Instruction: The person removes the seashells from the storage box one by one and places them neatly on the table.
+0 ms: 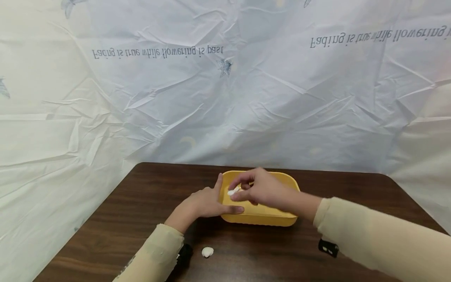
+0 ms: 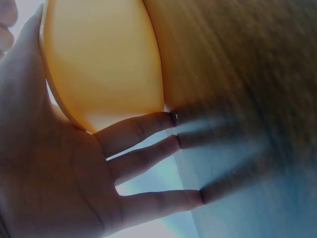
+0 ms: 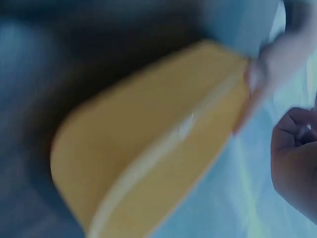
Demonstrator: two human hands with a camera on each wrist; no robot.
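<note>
- On a dial centred on the yellow basin (image 1: 260, 220), the person's left hand (image 1: 207, 203) was at nine o'clock, touching that end, its fingers spread wide and straight, the thumb at the near rim.
- The right arm lay toward four o'clock; the right hand (image 1: 264, 188) was above the basin, thumb and finger in a narrow pinch on a small white piece (image 1: 231, 192), too small for me to make out its exact shape.
- A white shell (image 1: 208, 252) lay on the dark brown table (image 1: 253, 254), between seven and eight o'clock from the basin.
- At twelve o'clock hung creased white cloth (image 1: 229, 113), printed with lettering.
</note>
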